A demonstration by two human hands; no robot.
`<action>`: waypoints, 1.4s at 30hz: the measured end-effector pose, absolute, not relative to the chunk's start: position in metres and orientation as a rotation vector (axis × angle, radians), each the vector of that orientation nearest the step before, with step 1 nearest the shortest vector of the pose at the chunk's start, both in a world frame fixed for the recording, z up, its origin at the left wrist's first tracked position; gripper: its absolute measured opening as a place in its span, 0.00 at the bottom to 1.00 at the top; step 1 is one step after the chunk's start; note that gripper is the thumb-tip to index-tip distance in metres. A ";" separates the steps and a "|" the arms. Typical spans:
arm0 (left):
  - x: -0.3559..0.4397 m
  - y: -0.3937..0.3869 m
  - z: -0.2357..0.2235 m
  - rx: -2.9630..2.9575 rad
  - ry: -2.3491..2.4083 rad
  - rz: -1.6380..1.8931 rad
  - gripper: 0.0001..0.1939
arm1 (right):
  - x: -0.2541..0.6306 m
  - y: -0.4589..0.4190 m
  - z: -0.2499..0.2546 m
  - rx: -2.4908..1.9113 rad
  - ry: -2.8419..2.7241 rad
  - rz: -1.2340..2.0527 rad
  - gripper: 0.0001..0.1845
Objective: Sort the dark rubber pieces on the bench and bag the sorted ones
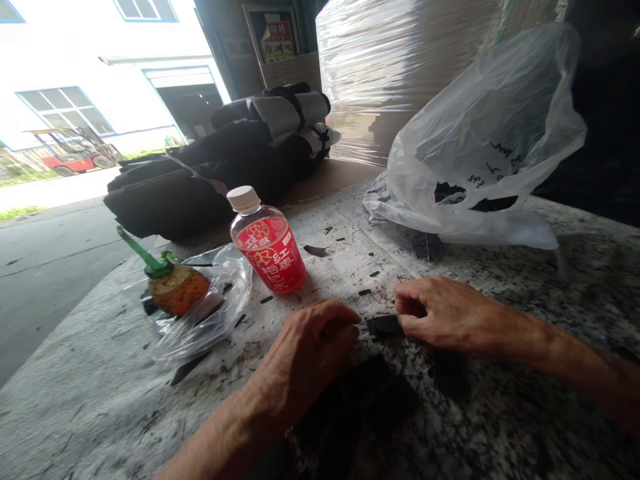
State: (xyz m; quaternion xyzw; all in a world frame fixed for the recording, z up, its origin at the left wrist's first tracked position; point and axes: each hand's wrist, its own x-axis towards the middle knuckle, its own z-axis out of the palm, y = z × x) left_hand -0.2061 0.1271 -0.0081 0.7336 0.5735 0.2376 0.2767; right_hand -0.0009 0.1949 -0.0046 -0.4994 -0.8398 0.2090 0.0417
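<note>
My right hand pinches the end of a small flat black piece, thumb against forefinger, just over the table. To the left of that piece is my left hand, its fingers curled in and closed; what they hold, if anything, is hidden. Below and between the hands lie several dark flat pieces, in shadow and hard to tell apart. A bottle with a red label and white cap stands upright beyond my left hand.
The table is strewn with black scraps. On the left, an orange bottle with a green spout rests on a clear plastic bag. An open plastic bag holding black pieces stands back right. Black rolls and sheets are piled behind.
</note>
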 end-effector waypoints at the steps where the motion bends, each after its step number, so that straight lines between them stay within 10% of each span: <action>1: -0.207 0.126 -0.008 1.960 1.561 0.672 0.07 | -0.001 0.195 -0.005 -1.528 -2.570 0.635 0.05; 12: -0.185 0.109 -0.001 2.553 1.329 0.163 0.21 | 0.002 0.194 -0.007 -1.488 -2.554 0.636 0.04; 42: -0.196 0.123 -0.019 2.429 1.355 0.464 0.18 | 0.013 0.189 -0.002 -1.339 -2.575 0.657 0.05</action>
